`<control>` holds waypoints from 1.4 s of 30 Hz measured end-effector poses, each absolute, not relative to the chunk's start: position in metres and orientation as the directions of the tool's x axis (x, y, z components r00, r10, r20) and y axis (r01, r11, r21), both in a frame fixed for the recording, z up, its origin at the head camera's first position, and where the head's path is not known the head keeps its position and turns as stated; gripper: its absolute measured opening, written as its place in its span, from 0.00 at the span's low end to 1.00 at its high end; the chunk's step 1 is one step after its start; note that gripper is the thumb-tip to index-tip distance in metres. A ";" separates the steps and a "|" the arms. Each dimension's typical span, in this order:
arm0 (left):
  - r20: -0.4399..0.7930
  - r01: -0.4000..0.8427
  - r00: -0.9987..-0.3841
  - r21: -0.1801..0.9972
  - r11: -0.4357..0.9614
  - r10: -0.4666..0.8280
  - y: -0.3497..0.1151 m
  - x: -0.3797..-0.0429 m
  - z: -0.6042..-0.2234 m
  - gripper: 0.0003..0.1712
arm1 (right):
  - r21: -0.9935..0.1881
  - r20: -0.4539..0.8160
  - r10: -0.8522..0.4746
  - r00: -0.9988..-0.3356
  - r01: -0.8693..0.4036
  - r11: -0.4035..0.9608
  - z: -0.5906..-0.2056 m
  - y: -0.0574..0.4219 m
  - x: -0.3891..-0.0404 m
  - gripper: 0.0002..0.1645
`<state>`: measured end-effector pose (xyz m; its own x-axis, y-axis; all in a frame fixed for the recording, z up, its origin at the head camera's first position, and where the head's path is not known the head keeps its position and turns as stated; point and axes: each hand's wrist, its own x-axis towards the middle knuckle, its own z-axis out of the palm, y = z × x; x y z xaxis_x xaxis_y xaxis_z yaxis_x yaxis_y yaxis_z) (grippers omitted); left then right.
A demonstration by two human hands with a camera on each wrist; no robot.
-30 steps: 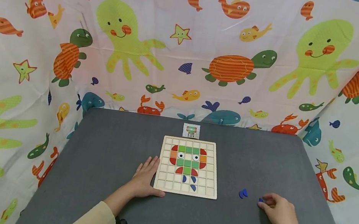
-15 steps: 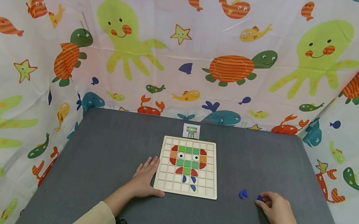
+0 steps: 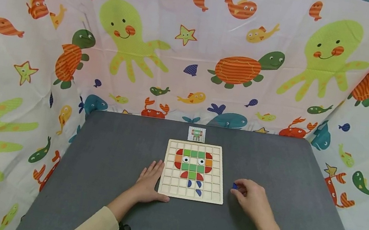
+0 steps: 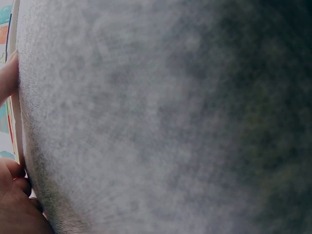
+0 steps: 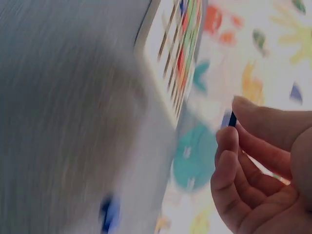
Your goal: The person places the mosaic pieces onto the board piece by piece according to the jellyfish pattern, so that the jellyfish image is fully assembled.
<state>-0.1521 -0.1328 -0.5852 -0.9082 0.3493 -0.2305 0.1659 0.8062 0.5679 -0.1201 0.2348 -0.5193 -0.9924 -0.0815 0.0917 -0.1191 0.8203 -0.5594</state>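
Note:
A pale wooden grid board [image 3: 214, 189] lies on the table, bearing a figure of green, red and orange tiles with two eye tiles. Below the figure sit three blue pieces [image 3: 198, 192] in its cells. My left hand [image 3: 148, 183] rests at the board's left edge, fingers extended along it and thumb by the near corner. To the right of the board, my right hand [image 3: 253, 200] pinches a small blue piece [image 3: 235, 186] between thumb and fingertips. The right wrist view shows that pinched piece [image 5: 232, 120] edge-on, above the table.
A small picture card [image 3: 196, 134] of a similar figure lies behind the board. Blurred blue on the grey table [image 5: 110, 213] appears in the right wrist view; the hand hides that spot in the head view. A sea-animal print curtain [image 3: 192, 13] hangs behind.
My right hand has carried the pinched blue piece left toward the board, passing over the spot where loose blue pieces lay. My left hand and the board have stayed put.

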 end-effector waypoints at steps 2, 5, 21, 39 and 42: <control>-0.241 0.162 -0.907 0.560 0.812 0.347 -0.132 -0.153 -0.585 0.76 | -0.576 0.077 -0.093 -0.993 -0.121 0.808 -0.520 0.215 -0.121 0.15; -0.243 0.163 -0.905 0.562 0.811 0.350 -0.132 -0.153 -0.585 0.76 | -0.596 0.051 -0.121 -0.991 -0.127 0.793 -0.523 0.187 -0.121 0.15; -0.231 0.167 -0.908 0.564 0.809 0.349 -0.133 -0.155 -0.585 0.75 | -0.498 0.073 -0.299 -0.952 -0.294 0.816 -0.554 0.108 -0.123 0.09; -0.223 0.171 -0.910 0.564 0.808 0.349 -0.133 -0.153 -0.586 0.75 | -0.463 0.073 -0.293 -0.953 -0.293 0.836 -0.554 0.101 -0.123 0.10; -0.228 0.165 -0.911 0.562 0.810 0.344 -0.133 -0.153 -0.586 0.76 | -0.464 0.078 -0.294 -0.953 -0.296 0.835 -0.556 0.101 -0.123 0.09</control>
